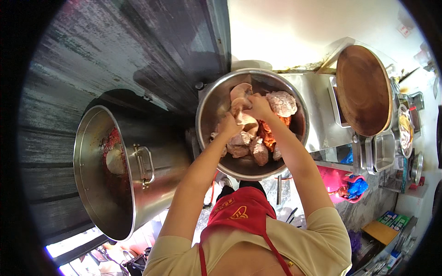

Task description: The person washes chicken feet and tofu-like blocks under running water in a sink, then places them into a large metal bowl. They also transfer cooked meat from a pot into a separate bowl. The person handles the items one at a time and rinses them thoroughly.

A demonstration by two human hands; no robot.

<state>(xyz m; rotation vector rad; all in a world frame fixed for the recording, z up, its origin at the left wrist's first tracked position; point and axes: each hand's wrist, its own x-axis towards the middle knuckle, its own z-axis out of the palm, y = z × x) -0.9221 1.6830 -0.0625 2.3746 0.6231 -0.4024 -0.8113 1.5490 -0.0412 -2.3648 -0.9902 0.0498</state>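
Inside a wide stainless steel bowl [215, 93], both hands are on a long, pale, folded piece of meat [241, 103], possibly offal. My left hand [230, 127] grips its near left side. Farther forward, my right hand [259, 107] pinches its right edge, and the fingers partly hide the fold. A rounded, whitish-pink lump of meat [282, 103] lies just right of that hand. Orange-red meat or offal [267, 134] shows beneath my right forearm. Several pinkish-brown meat chunks [259, 153] rest toward the near side of the bowl.
A tall stainless steel stockpot [162, 172] stands at left, with red residue and a pale round thing [115, 161] inside. Right of the bowl are a steel counter [319, 103], a round wooden board [362, 91], metal trays [384, 151], and a pink container [328, 179] with a blue plastic bag [357, 188].
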